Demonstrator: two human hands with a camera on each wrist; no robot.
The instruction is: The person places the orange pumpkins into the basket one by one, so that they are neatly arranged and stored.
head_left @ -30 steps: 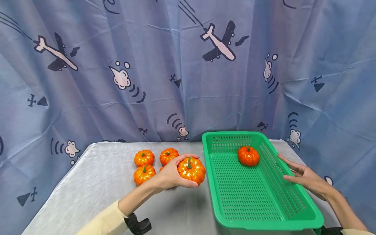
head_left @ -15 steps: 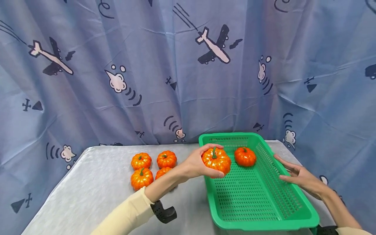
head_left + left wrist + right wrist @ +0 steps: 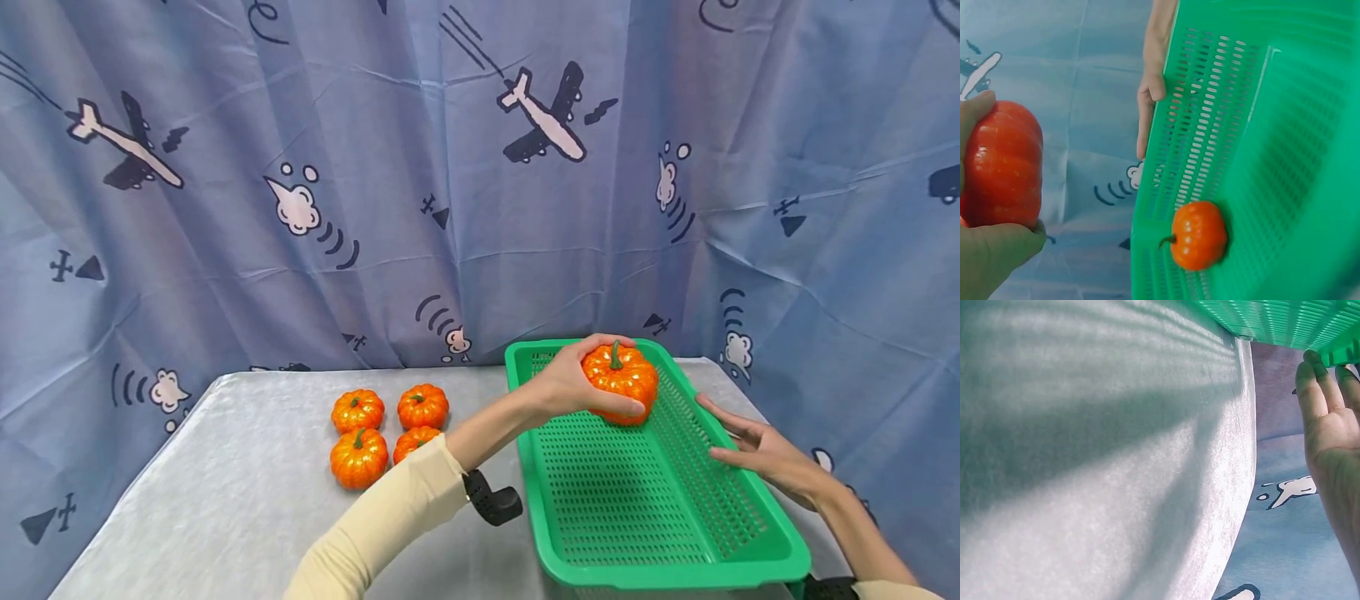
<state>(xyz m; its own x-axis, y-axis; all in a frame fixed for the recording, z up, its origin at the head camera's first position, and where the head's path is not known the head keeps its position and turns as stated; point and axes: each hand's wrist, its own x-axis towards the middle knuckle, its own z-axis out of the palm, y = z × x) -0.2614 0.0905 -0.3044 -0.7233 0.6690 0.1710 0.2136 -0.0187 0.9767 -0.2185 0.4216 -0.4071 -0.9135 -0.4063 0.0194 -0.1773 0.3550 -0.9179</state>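
Observation:
My left hand grips a shiny orange toy pumpkin with a green stem, thumb on the near side and fingers at the back. It is held up over the far part of a green plastic basket. The left wrist view shows another small pumpkin inside the basket, by its perforated wall; in the head view the held one covers it. My right hand rests against the basket's right rim from outside, its fingers nearly straight.
Several more pumpkins stand grouped on the pale tabletop, left of the basket; my left forearm partly covers one. A blue curtain printed with airplanes hangs right behind the table.
My left hand has carried the pumpkin rightward, from beside the basket to over its far part. My right hand has stayed at the basket's right rim.

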